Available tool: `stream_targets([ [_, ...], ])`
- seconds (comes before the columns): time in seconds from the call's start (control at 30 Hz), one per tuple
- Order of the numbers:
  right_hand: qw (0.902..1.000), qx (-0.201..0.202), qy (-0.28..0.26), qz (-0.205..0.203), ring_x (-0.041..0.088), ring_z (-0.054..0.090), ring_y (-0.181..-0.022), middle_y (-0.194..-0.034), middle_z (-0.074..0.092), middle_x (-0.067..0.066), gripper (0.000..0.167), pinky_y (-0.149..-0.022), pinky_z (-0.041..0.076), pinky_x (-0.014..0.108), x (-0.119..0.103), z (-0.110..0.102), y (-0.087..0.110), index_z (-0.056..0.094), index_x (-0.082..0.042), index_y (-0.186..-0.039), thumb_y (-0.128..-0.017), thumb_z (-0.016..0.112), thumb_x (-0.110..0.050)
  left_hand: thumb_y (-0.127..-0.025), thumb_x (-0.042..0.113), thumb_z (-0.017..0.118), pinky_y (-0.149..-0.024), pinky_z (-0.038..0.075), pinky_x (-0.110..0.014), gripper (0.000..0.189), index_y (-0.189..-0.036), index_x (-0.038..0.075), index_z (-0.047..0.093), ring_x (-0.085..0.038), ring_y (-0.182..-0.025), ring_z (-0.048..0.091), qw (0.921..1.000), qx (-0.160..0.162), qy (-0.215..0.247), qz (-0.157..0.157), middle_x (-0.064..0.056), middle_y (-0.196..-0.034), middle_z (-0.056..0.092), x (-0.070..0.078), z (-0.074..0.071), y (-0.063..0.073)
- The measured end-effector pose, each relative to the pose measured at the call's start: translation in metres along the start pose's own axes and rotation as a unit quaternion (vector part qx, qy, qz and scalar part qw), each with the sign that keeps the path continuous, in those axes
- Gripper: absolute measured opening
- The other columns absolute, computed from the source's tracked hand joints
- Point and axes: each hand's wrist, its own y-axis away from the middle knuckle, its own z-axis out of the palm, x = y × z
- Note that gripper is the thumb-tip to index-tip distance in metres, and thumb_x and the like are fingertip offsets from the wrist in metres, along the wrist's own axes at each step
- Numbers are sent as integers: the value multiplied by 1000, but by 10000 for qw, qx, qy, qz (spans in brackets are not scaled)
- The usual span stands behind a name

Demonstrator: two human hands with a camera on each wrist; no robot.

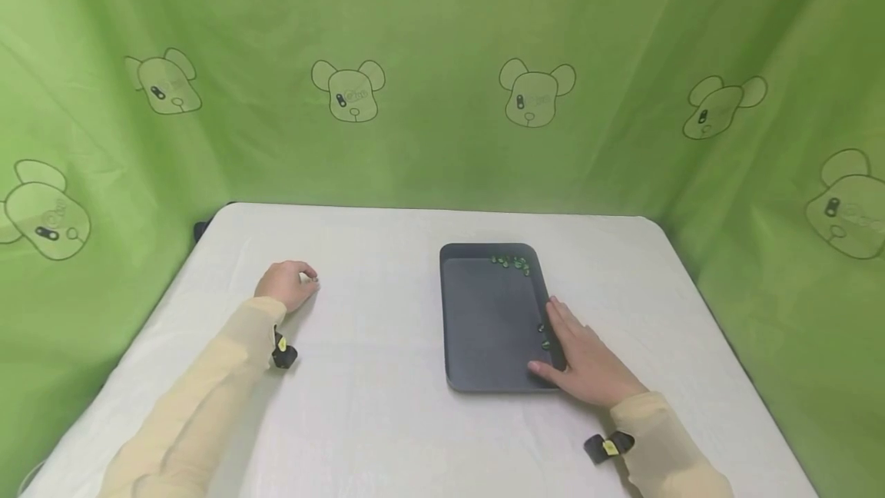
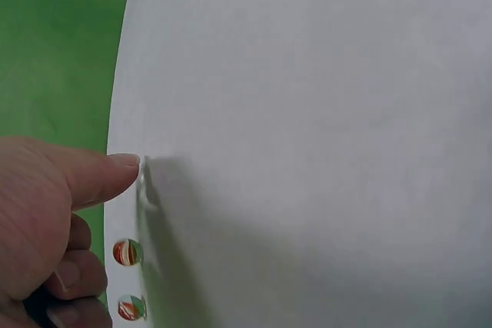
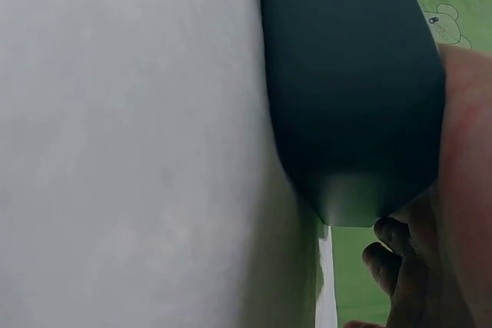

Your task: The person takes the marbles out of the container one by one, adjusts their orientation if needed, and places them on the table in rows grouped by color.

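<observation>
My left hand (image 1: pixel 286 285) is low over the left part of the white tabletop, thumb stretched out and the other fingers loosely bent. Beside those fingers in the left wrist view are a marble with red and orange swirls (image 2: pixel 127 252) and a marble with red and green swirls (image 2: pixel 131 307). Small clear specks near the thumb tip are too faint to name. My right hand (image 1: pixel 593 363) grips the near right corner of a dark grey tray (image 1: pixel 484 313), thumb over the rim and fingers along the outer right side. Green marbles (image 1: pixel 518 262) lie in its far right corner.
More marbles (image 1: pixel 545 344) lie along the tray's right wall, close to my right hand. A white cloth (image 1: pixel 366 421) covers the table. Green curtains (image 1: pixel 442 160) with bear-head drawings hang behind and at both sides. A black strap sits on each wrist.
</observation>
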Motion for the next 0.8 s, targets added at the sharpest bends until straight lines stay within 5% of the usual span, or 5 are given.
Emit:
stream_targets([
  [0.4,10000,-63,-19,-8,36,17,-144,-160,10,16,106,-109,22,62,2,0,0,8,-4,-154,-84,56,-67,-88,23,69,-90,46,-53,23,-105,8,71,-37,-101,62,9997,-20,139,-180,-14,-98,71,-13,-1,2],
  [0.8,10000,47,-59,-54,37,18,-143,-159,12,17,103,-107,23,63,1,0,1,10,-3,-153,-85,59,-63,-89,22,67,-91,46,-53,24,-108,8,70,-37,-104,62,9994,-100,123,-324,-18,-108,69,-7,-1,3],
])
